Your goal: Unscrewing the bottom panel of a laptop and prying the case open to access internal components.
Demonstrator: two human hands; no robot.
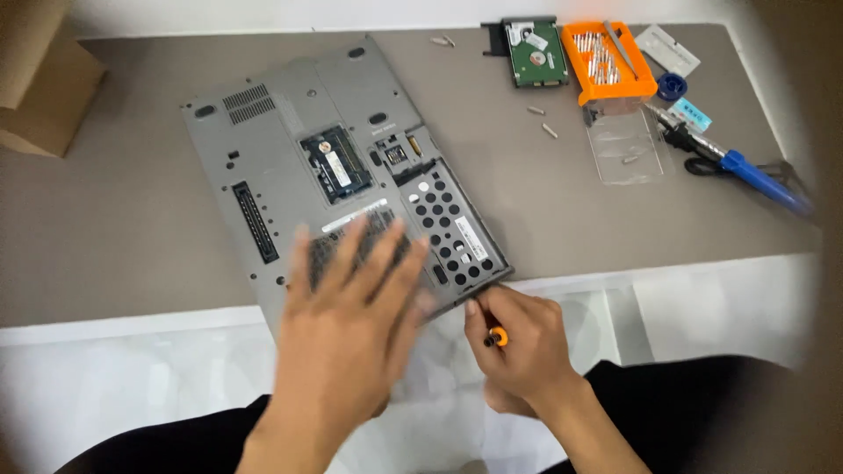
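Observation:
A grey laptop (290,114) lies upside down on the brown table, its near edge overhanging toward me. One hatch is open and shows a green memory board (335,164). My left hand (351,307) rests flat, fingers spread, on the laptop's near part beside a perforated metal bay (448,228). My right hand (518,338) grips a small screwdriver with an orange handle (497,336) at the laptop's near right corner.
At the back right lie a bare hard drive (533,53), an orange bit case (608,61) with a clear lid (625,145), loose screws (543,121), a blue soldering iron (746,167) and a small blue spool (672,86). A cardboard box (44,79) sits far left.

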